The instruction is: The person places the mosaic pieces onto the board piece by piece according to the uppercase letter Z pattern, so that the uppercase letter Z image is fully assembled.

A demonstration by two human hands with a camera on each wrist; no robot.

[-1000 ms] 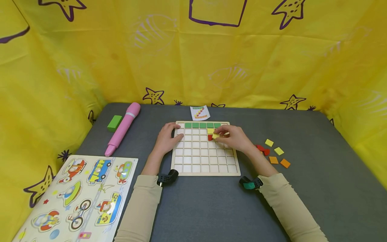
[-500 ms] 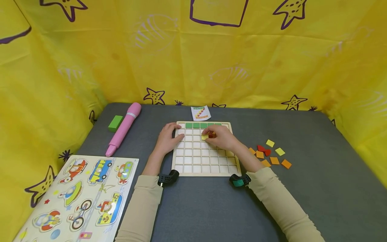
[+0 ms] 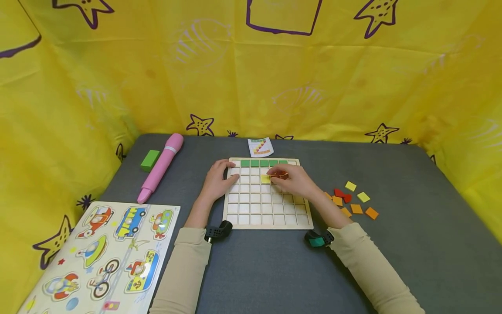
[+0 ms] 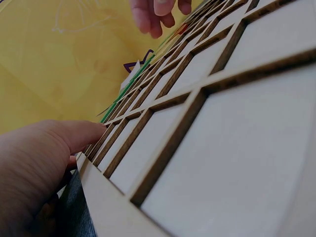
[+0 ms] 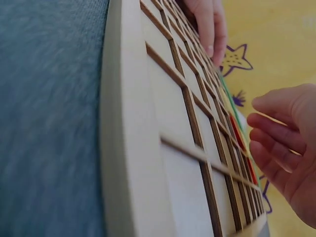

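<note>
A wooden grid board (image 3: 268, 226) with white cells lies on the dark table. Along its back row sit several green tiles (image 3: 255, 163). My left hand (image 3: 215, 181) rests on the board's back left corner; in the left wrist view a digit (image 4: 86, 134) lies over the frame. My right hand (image 3: 295, 179) hovers above the board's right half, just right of a yellow tile (image 3: 265, 179) in a cell. Its relaxed fingers (image 5: 276, 136) hold nothing in the right wrist view. Red tiles (image 5: 238, 132) show in the grid, partly hidden by the right hand in the head view.
Loose yellow, red and orange tiles (image 3: 356, 209) lie right of the board. A printed pattern card (image 3: 260, 147) is behind it. To the left are a pink microphone-shaped thing (image 3: 160, 169), a green block (image 3: 150, 160) and a vehicle puzzle board (image 3: 113, 248).
My right hand brought a yellow tile leftward and down into a cell, let it go, and has drawn back slightly to the right. The left hand stays at the board's corner.
</note>
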